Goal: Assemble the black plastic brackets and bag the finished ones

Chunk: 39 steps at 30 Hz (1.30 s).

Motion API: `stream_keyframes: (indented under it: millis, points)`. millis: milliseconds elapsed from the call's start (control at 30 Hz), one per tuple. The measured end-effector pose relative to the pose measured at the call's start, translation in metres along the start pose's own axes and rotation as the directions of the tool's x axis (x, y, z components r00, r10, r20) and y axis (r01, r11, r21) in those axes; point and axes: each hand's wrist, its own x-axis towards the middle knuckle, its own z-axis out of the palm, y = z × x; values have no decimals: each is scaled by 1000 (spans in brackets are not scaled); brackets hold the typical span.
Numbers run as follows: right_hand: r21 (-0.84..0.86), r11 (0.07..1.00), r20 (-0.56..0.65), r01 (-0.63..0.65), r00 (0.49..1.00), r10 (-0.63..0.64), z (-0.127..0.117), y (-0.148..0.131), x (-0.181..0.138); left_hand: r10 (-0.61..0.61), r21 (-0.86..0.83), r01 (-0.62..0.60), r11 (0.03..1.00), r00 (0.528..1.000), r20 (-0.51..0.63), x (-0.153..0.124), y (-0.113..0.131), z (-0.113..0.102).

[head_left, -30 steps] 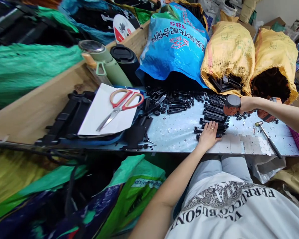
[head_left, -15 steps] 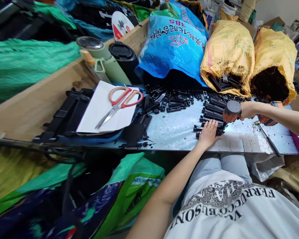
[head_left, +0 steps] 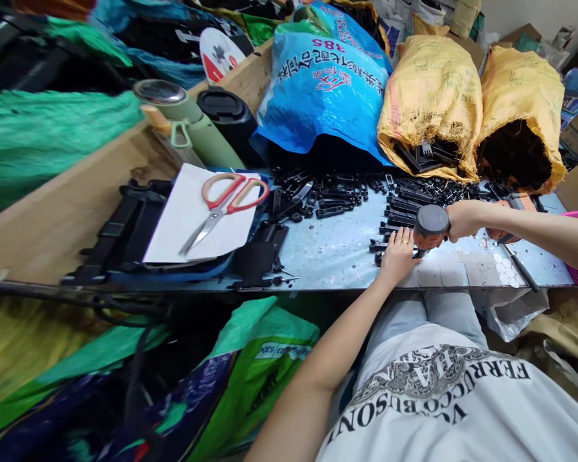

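My right hand (head_left: 465, 219) is closed around the grip of an orange and black cordless drill (head_left: 431, 224), its round end up and its nose pointing down at the table. Below it, my left hand (head_left: 396, 260) lies over the black plastic parts (head_left: 376, 246) nearest the front edge, thumb stretched right, close under the drill's nose. It appears to hold the nearest part down; fingers and palm cover most of that part. The drill's bit is barely visible. Just beyond my left hand, several similar long black parts (head_left: 402, 205) lie side by side in a row.
Red-handled scissors (head_left: 216, 215) rest on white paper (head_left: 166, 234) at left. Loose black parts (head_left: 334, 192) are heaped behind, before a blue sack (head_left: 327, 96) and yellow sacks (head_left: 433, 96). A dark-handled tool (head_left: 523, 266) lies at right. A green flask (head_left: 197, 122) stands back left.
The drill in my right hand has moved slightly left and toward the front edge, closer to my left thumb. My left hand stays on the black parts. The whole view has shifted a little.
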Motion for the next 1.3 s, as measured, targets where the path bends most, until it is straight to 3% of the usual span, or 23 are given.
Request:
stream_keyframes:
  millis: [100, 167, 300, 367, 467, 533, 567, 633, 733, 833, 867, 900, 967, 1000, 1033, 1067, 1100, 1133, 1200, 1233, 1300]
  points:
    - [55, 998, -129, 21, 992, -14, 18, 16, -9, -1, 32, 1, 1000, 1000, 15, 2, -2, 1]
    - [229, 973, -196, 42, 981, 4, 39, 40, -20, -6, 53, 5, 999, 1000, 21, 2, -4, 0]
    - [658, 753, -224, 9, 957, 183, 89, 115, -39, 38, 31, -38, 999, 999, -23, 0, -3, -3]
    - [786, 617, -246, -44, 893, 377, 110, 160, -44, 73, -31, -75, 997, 995, -72, -1, 0, -3]
    - [904, 411, -213, -120, 706, 675, 133, 224, -46, 29, -144, -48, 988, 991, -129, -3, 4, 2]
    - [942, 297, -155, -157, 582, 799, 147, 260, -44, -11, -192, -19, 981, 988, -154, -2, 5, 6]
    - [953, 255, -129, -163, 543, 830, 154, 275, -42, -20, -206, -15, 979, 986, -166, -2, 5, 8]
    - [970, 188, -86, -153, 507, 858, 166, 299, -36, -29, -218, -12, 976, 983, -183, -1, 3, 11]
    - [983, 124, -39, -137, 502, 864, 179, 320, -29, -31, -227, -14, 974, 981, -194, 0, 1, 13]
    - [933, 203, -48, -296, 457, 888, 182, 324, -33, -18, -232, -25, 972, 984, -179, 0, 0, 13]
    - [893, 244, -73, -377, 414, 907, 181, 321, -36, -13, -232, -26, 972, 986, -165, 0, 0, 13]
    - [848, 275, -121, -453, 340, 933, 179, 315, -40, -10, -233, -25, 972, 989, -146, 0, 0, 13]
    - [786, 312, -308, -534, 98, 946, 174, 294, -46, -1, -240, -25, 971, 994, -110, 1, -1, 11]
    - [774, 339, -419, -534, -31, 908, 170, 280, -46, 5, -244, -28, 969, 995, -95, 1, -2, 10]
    - [764, 391, -517, -513, -125, 847, 164, 263, -42, 11, -249, -31, 968, 997, -82, 2, -3, 8]
    - [738, 479, -604, -475, -150, 783, 156, 244, -34, 15, -254, -32, 967, 997, -70, 3, -3, 7]
    - [691, 588, -678, -420, -94, 729, 147, 223, -22, 19, -258, -32, 966, 998, -54, 4, -3, 4]
    - [624, 701, -738, -346, 32, 674, 135, 200, -6, 20, -261, -28, 965, 999, -35, 4, -2, 2]
    - [421, 899, -820, -117, 374, 433, 108, 150, 36, -9, -263, 6, 965, 1000, -11, 2, 3, -5]
    - [318, 948, -821, -3, 500, 276, 94, 124, 59, -39, -269, 34, 963, 999, -16, 0, 8, -9]
    - [168, 977, -742, 130, 669, 38, 67, 79, 102, -137, -324, 110, 940, 989, -62, -10, 21, -17]
